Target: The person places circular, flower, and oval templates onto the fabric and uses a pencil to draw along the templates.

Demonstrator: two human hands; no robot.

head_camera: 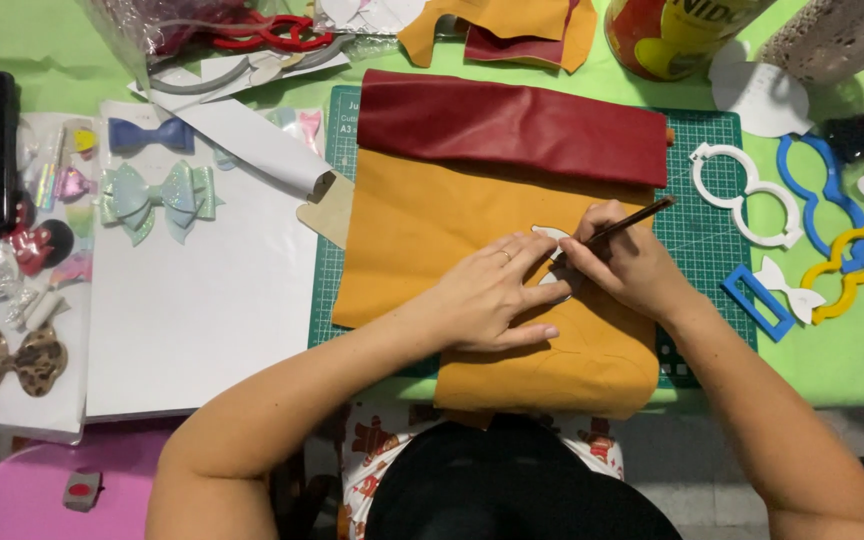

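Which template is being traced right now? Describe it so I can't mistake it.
Start at the green cutting mat, then the mustard sheet on it. The white template peeks out between the left hand and right hand; loose white templates lie off the sheet.

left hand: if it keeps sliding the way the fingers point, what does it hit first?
The left hand lies flat on the mustard sheet, fingers pointing up-right. First in that line is the white template under its fingertips, then almost at once the right hand holding the pencil. They look nearly touching; depth is unclear.
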